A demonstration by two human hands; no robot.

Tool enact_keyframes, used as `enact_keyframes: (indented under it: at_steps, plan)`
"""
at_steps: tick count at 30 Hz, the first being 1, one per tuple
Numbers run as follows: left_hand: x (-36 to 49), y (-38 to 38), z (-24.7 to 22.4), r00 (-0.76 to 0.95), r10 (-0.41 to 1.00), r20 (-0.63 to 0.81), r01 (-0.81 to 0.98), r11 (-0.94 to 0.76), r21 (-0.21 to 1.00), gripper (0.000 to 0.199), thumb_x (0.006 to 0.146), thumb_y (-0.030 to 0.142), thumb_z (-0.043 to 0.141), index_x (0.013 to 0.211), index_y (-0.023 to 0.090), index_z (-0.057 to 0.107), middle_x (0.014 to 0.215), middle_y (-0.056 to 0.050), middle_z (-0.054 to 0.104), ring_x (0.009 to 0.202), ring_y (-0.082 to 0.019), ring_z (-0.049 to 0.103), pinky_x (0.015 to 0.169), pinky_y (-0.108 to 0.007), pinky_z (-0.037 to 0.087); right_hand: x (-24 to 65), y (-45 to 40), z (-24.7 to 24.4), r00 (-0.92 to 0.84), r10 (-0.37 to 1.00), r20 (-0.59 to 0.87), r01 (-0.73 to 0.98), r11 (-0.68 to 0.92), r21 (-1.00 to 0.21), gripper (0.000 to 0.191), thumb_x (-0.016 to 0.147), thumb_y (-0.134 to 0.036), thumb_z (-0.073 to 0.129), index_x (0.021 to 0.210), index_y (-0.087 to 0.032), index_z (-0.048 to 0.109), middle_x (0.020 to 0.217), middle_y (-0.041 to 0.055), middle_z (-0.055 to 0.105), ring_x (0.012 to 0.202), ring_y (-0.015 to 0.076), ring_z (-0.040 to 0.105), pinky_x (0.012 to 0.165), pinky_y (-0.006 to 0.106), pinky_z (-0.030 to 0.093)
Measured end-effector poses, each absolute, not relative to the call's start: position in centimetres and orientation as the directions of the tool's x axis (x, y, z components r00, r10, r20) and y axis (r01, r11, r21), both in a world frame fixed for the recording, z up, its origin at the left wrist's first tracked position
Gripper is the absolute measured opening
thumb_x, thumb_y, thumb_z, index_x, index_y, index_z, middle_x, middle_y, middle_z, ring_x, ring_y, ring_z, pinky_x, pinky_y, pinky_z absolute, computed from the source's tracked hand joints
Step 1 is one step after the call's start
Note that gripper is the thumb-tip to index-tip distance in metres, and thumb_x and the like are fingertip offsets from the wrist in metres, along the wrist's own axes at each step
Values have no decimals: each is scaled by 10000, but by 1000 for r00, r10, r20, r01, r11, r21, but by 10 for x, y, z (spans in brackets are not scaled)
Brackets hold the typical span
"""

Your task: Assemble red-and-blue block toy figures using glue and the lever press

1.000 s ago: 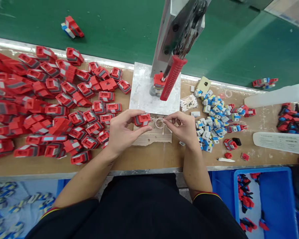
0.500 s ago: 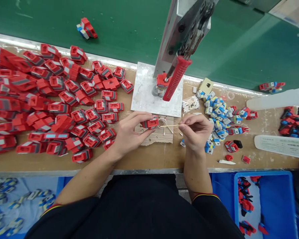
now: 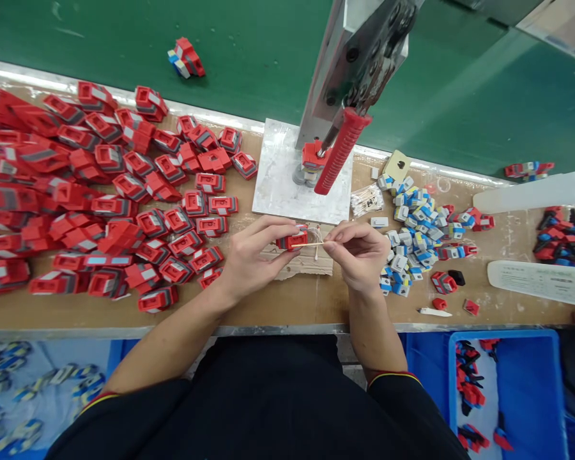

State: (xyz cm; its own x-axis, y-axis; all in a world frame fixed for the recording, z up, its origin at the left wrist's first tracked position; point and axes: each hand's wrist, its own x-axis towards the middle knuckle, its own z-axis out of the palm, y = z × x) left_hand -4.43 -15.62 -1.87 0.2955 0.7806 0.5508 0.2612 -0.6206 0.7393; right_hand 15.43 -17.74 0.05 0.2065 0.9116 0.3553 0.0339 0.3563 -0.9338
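Between its thumb and fingers, my left hand (image 3: 256, 255) holds a red and grey plastic part (image 3: 287, 241) over a torn piece of cardboard (image 3: 306, 268). My right hand (image 3: 359, 254) pinches a thin wooden stick (image 3: 314, 244), whose far end lies at the face of the red part. Just beyond the hands is a metal base plate (image 3: 280, 172) of a press, with a red lever handle (image 3: 342, 153). Another red part (image 3: 312, 153) sits in the press.
Many red parts (image 3: 119, 236) cover the bench to the left. On the right are blue and white parts (image 3: 414, 223), a bag of swabs (image 3: 367, 199), a white marker-like tool (image 3: 435, 312) and plastic trays (image 3: 539, 279). A blue bin (image 3: 531, 383) is below, right.
My right hand has moved left, bringing the stick's end onto the red part. My left hand still holds that part, nearly in the same place.
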Motion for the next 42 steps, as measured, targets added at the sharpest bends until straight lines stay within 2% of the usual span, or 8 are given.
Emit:
enact_keyframes:
  at_steps: [6, 14, 27, 35, 40, 42]
  plan:
    - [-44, -156, -20, 285, 773, 567, 250, -631, 735, 266, 925, 150, 849, 1168, 224, 772, 1115, -55, 822, 1021, -185, 814, 913, -291, 681, 154, -178, 1, 182, 912, 367, 5, 372, -928, 212, 840, -328, 942, 770, -250, 758, 727, -8, 804, 646, 139, 756, 598, 262, 623]
    - [-45, -156, -19, 282, 779, 561, 269, -625, 733, 277, 913, 136, 853, 1161, 238, 782, 1103, -40, 808, 1005, -183, 798, 904, -297, 673, 160, -178, 1, 173, 900, 400, 48, 398, -916, 212, 855, -322, 926, 771, -243, 748, 721, -3, 793, 639, 145, 740, 590, 270, 599]
    - [-48, -156, -17, 281, 796, 537, 347, -605, 716, 263, 924, 146, 817, 1159, 263, 797, 1104, -41, 787, 985, -187, 774, 878, -315, 677, 169, -176, 1, 187, 897, 400, 217, 359, -908, 323, 843, -472, 902, 709, -254, 704, 654, 9, 755, 580, 163, 688, 543, 315, 556]
    - [-47, -155, -17, 273, 782, 560, 351, -623, 700, 278, 911, 105, 804, 1145, 252, 781, 1092, -40, 756, 1002, -186, 757, 884, -322, 673, 167, -177, 0, 165, 876, 453, 244, 409, -879, 223, 848, -329, 905, 742, -262, 720, 658, -7, 750, 583, 155, 679, 502, 294, 496]
    - [-47, -155, -17, 251, 794, 553, 308, -607, 732, 272, 905, 110, 812, 1132, 254, 777, 1104, -37, 757, 1003, -186, 757, 888, -324, 671, 188, -176, 6, 221, 825, 521, 267, 462, -846, 274, 869, -399, 892, 731, -264, 698, 651, -10, 728, 595, 166, 682, 545, 319, 534]
    - [-47, -154, -16, 243, 807, 538, 285, -589, 756, 253, 912, 135, 816, 1130, 256, 775, 1110, -35, 762, 1012, -186, 758, 901, -328, 670, 198, -176, 7, 116, 852, 510, 318, 455, -832, 213, 885, -322, 872, 757, -263, 712, 685, -8, 748, 615, 164, 683, 542, 306, 510]
